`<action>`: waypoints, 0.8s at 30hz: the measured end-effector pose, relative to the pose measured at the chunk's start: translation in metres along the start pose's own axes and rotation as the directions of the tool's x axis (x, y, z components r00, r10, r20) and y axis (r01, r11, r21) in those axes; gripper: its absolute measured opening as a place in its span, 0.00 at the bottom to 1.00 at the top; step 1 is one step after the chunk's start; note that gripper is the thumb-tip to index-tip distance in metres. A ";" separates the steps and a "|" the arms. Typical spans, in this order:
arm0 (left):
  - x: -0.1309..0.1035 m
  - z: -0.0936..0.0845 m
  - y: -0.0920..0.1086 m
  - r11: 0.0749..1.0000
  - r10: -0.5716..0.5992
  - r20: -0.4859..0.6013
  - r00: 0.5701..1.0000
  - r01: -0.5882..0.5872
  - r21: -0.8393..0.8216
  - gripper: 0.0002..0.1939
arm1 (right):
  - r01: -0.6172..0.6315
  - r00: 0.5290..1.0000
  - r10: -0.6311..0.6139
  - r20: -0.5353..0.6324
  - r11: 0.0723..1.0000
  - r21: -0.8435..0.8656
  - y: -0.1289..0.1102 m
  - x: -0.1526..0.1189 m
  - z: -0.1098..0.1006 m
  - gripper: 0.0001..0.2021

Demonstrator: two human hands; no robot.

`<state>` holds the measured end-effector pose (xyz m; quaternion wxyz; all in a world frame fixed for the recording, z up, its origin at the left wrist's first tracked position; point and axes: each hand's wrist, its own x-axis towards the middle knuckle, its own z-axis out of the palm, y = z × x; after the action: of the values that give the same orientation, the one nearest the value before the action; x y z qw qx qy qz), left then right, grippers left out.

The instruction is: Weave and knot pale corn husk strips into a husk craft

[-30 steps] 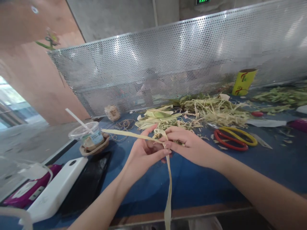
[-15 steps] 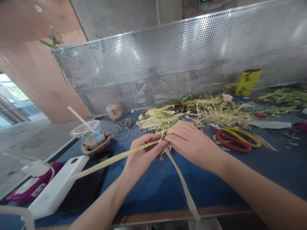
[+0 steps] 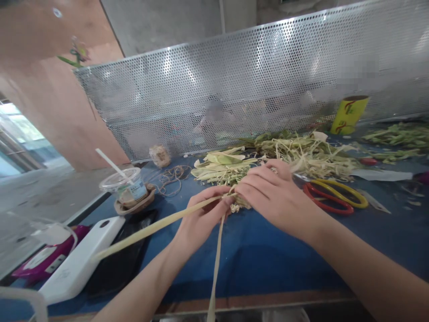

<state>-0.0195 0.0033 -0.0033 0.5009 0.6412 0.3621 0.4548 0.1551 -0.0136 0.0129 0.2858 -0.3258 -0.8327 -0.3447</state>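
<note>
My left hand is closed, its thumb and fingers pinching pale, flat strips that look like corn husk. One husk strip runs from the pinch down to the left, over a black phone and a white power bank. A second, narrower strip hangs toward the table's front edge. My right hand is closed at the same spot, its fingertips pressed to the strips beside my left thumb. Part of what lies between the fingers is hidden. Just behind the hands is a pile of pale green husks.
Red-and-yellow-handled scissors lie right of my hands, before a heap of shredded husk. A lidded cup with a straw, twine, a power bank and a phone stand left. A perforated metal screen closes the back.
My right hand has shifted slightly right and its knuckles have risen. The hanging strip has swung from right of the pinch to left of it. My left hand keeps its pinch.
</note>
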 end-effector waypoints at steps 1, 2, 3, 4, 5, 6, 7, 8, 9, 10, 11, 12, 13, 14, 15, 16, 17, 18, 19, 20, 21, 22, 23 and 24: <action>0.000 0.000 -0.001 0.998 -0.026 0.027 0.999 0.027 -0.058 0.09 | 0.003 1.000 -0.003 -0.014 1.000 -0.011 0.000 0.000 0.000 0.10; 0.000 0.001 -0.002 0.992 -0.053 0.045 0.998 0.058 -0.111 0.09 | 0.007 1.000 -0.008 -0.026 1.000 -0.023 0.000 0.000 0.001 0.10; 0.000 0.001 -0.002 0.984 -0.079 0.052 0.996 0.086 -0.154 0.08 | 0.015 0.999 -0.016 -0.032 0.999 -0.037 0.000 0.000 0.001 0.10; -0.001 0.002 -0.001 0.977 -0.101 0.050 0.994 0.108 -0.182 0.07 | 0.028 0.999 -0.030 -0.039 0.998 -0.054 0.000 0.000 0.002 0.11; -0.001 0.003 0.000 0.974 -0.120 0.046 0.992 0.127 -0.185 0.07 | 0.045 0.998 -0.048 -0.048 0.997 -0.070 0.000 0.000 0.002 0.11; -0.001 0.003 0.001 0.974 -0.138 0.044 0.989 0.143 -0.176 0.08 | 0.059 0.996 -0.064 -0.056 0.995 -0.083 0.001 0.001 0.002 0.11; -0.002 0.004 0.003 0.974 -0.153 0.043 0.987 0.158 -0.162 0.08 | 0.072 0.995 -0.077 -0.062 0.993 -0.090 0.001 0.001 0.003 0.11; -0.002 0.004 0.004 0.975 -0.163 0.042 0.986 0.168 -0.147 0.09 | 0.084 0.994 -0.091 -0.068 0.992 -0.093 0.002 0.001 0.003 0.11; -0.002 0.004 0.006 0.976 -0.169 0.039 0.985 0.172 -0.133 0.09 | 0.096 0.992 -0.103 -0.071 0.991 -0.092 0.002 0.001 0.002 0.11; -0.002 0.004 0.007 0.978 -0.167 0.033 0.985 0.170 -0.122 0.10 | 0.109 0.991 -0.115 -0.069 0.990 -0.087 0.003 0.001 0.002 0.11; -0.002 0.004 0.008 0.981 -0.158 0.024 0.987 0.159 -0.113 0.10 | 0.122 0.990 -0.127 -0.062 0.989 -0.079 0.004 0.001 0.002 0.11; -0.002 0.003 0.009 0.984 -0.143 0.012 0.990 0.143 -0.103 0.10 | 0.134 0.989 -0.138 -0.051 0.989 -0.070 0.005 0.001 0.002 0.11; -0.002 0.002 0.010 0.987 -0.125 -0.005 0.992 0.124 -0.097 0.09 | 0.140 0.989 -0.142 -0.036 0.989 -0.052 0.007 0.000 0.002 0.11; -0.002 0.001 0.011 0.990 -0.111 -0.023 0.994 0.108 -0.094 0.09 | 0.137 0.990 -0.138 -0.019 0.990 -0.025 0.008 0.000 0.002 0.12; -0.002 -0.001 0.011 0.991 -0.101 -0.038 0.994 0.097 -0.093 0.08 | 0.124 0.992 -0.124 0.000 0.992 0.012 0.009 -0.001 0.002 0.12; -0.002 -0.002 0.012 0.992 -0.091 -0.052 0.995 0.086 -0.091 0.08 | 0.103 0.994 -0.104 0.016 0.993 0.062 0.010 -0.002 0.002 0.12; -0.003 -0.003 0.012 0.994 -0.081 -0.061 0.995 0.075 -0.084 0.07 | 0.071 0.997 -0.075 0.033 0.990 0.124 0.011 -0.002 0.002 0.11; -0.003 -0.004 0.012 0.996 -0.065 -0.064 0.996 0.060 -0.071 0.07 | 0.025 0.998 -0.037 0.057 0.979 0.203 0.011 -0.002 0.002 0.11; -0.004 -0.005 0.012 0.998 -0.044 -0.064 0.997 0.041 -0.049 0.06 | -0.040 0.996 0.014 0.089 0.954 0.296 0.010 -0.001 0.002 0.10; -0.005 -0.005 0.013 0.999 -0.024 -0.054 0.998 0.022 -0.024 0.06 | -0.122 0.988 0.072 0.138 0.909 0.398 0.009 -0.001 0.001 0.09; -0.006 -0.005 0.013 1.000 -0.009 -0.045 0.999 0.008 -0.002 0.06 | -0.213 0.971 0.128 0.200 0.843 0.495 0.008 0.000 0.001 0.08; -0.007 -0.004 0.013 1.000 -0.003 -0.034 0.999 0.004 0.012 0.07 | -0.301 0.948 0.170 0.271 0.761 0.575 0.007 0.001 0.000 0.09; -0.008 -0.002 0.014 1.000 -0.006 -0.016 1.000 0.006 0.022 0.08 | -0.378 0.920 0.197 0.340 0.678 0.630 0.005 0.002 0.001 0.11; -0.010 -0.001 0.015 1.000 -0.010 0.007 1.000 0.010 0.027 0.09 | -0.440 0.893 0.220 0.393 0.607 0.661 0.003 0.003 0.001 0.12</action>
<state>-0.0233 -0.0090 0.0092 0.4958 0.6477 0.3696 0.4452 0.1553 -0.0096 0.0159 0.3342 -0.3760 -0.8548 0.1275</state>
